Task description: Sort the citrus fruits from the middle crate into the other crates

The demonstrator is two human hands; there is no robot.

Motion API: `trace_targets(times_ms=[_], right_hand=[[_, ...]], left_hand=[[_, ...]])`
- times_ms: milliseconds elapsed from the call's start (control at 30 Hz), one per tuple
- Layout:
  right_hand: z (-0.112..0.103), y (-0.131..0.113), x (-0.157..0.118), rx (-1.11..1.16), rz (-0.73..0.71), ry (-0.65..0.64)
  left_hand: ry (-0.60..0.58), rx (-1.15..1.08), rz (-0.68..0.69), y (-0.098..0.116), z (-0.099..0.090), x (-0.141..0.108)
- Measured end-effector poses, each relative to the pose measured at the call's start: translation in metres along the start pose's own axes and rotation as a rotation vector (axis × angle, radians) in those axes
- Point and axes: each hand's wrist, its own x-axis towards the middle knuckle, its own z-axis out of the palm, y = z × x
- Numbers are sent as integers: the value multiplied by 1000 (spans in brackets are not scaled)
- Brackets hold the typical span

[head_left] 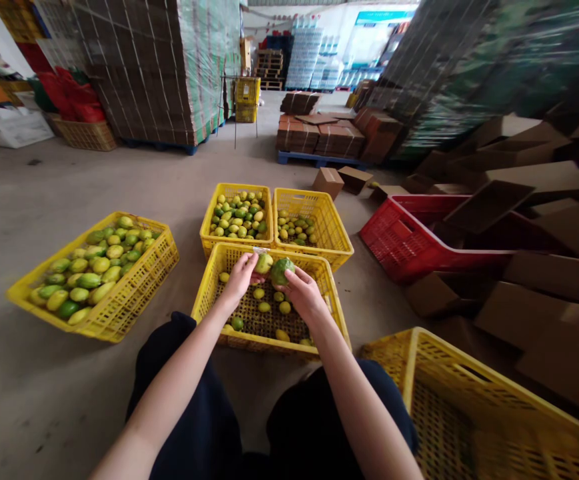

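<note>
My left hand (242, 275) is closed round a yellow-green lemon (264, 263). A small pale, shiny piece shows at its fingertips; I cannot make out what it is. In my right hand (305, 290) is a larger, greener lemon (282, 271), pinched between thumb and fingers. The two fruits are side by side, almost touching. Both hands are above the near yellow crate (336, 313), where several lemons (264, 307) lie scattered on the slatted bottom. Behind it stand a yellow crate (209, 213) well filled with lemons and another (336, 227) with fewer.
A full yellow crate of lemons (142, 293) sits to the left. At the lower right is another yellow crate (414, 360). Farther right, a red crate (389, 240) adjoins a heap of cardboard boxes (534, 300). Wrapped pallet stacks (209, 73) rise behind.
</note>
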Motion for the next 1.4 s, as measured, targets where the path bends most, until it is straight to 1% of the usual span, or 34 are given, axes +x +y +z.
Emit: trace_targets(times_ms=[67, 233, 433, 567, 667, 767, 833, 967, 1100, 1200, 1267, 1300, 1333, 1400], right_hand=[[0, -1, 0, 26, 10, 6], [-1, -5, -1, 97, 70, -23], [-7, -5, 0, 142, 98, -31], [-6, -5, 0, 165, 100, -44], [-4, -4, 1, 164, 128, -46], [-2, -1, 5, 141, 161, -34], [-2, 1, 7, 131, 167, -23], [-6, 3, 11, 109, 139, -27], [-12, 2, 11, 84, 107, 12], [-17, 0, 9, 71, 125, 54], [-19, -2, 7, 46, 129, 91], [-21, -4, 6, 25, 104, 119], [-23, -6, 5, 2, 62, 152], [-26, -10, 2, -34, -38, 221]], left_hand=[[-7, 30, -6, -1, 0, 0], [-75, 54, -59, -1, 2, -1], [-57, -10, -67, 1, 1, -1], [-72, -58, -95, -1, 0, 1], [-80, -26, -154, -4, 0, 3], [-51, 51, -179, -7, 2, 5], [-41, 74, -165, -9, 4, 5], [-133, -9, -176, -8, 15, 5], [-199, -41, -254, -9, 28, 5], [-228, -25, -288, -14, 34, 7], [-208, 6, -263, -20, 37, 9], [-186, 26, -224, -23, 37, 10], [-155, 48, -166, -26, 38, 11], [-93, 86, 6, -30, 39, 13]])
